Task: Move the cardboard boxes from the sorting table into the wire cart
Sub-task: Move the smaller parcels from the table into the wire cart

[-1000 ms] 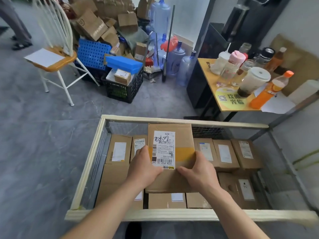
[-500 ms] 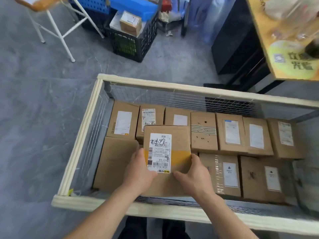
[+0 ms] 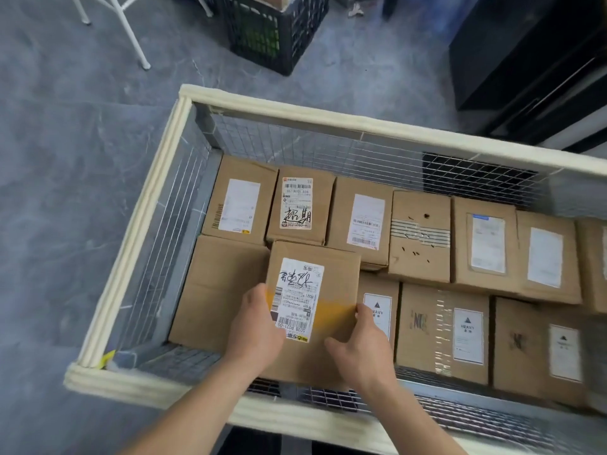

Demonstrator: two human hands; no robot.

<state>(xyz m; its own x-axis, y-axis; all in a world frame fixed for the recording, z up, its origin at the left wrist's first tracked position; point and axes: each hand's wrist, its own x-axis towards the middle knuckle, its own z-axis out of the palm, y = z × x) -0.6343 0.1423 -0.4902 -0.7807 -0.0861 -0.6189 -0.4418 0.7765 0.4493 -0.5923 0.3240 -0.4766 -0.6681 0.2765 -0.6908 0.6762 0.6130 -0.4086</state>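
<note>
A cardboard box (image 3: 335, 284) with a white shipping label and a yellow tape band sits low inside the wire cart (image 3: 154, 205), between a plain box (image 3: 220, 290) on its left and a "HEAVY" labelled box (image 3: 377, 307) on its right. My left hand (image 3: 256, 326) grips its left side and my right hand (image 3: 358, 343) grips its right side. Several other cardboard boxes (image 3: 420, 238) fill the cart's floor in two rows. The sorting table is out of view.
The cart has a cream padded rim and wire mesh walls. A black plastic crate (image 3: 272, 31) and white chair legs (image 3: 131, 34) stand on the grey floor beyond it. A black cabinet (image 3: 525, 54) is at the upper right.
Both hands have lowered the labelled box from above the cart down among the boxes inside. The view has tilted downward, so the yellow table and the clutter behind have left the frame.
</note>
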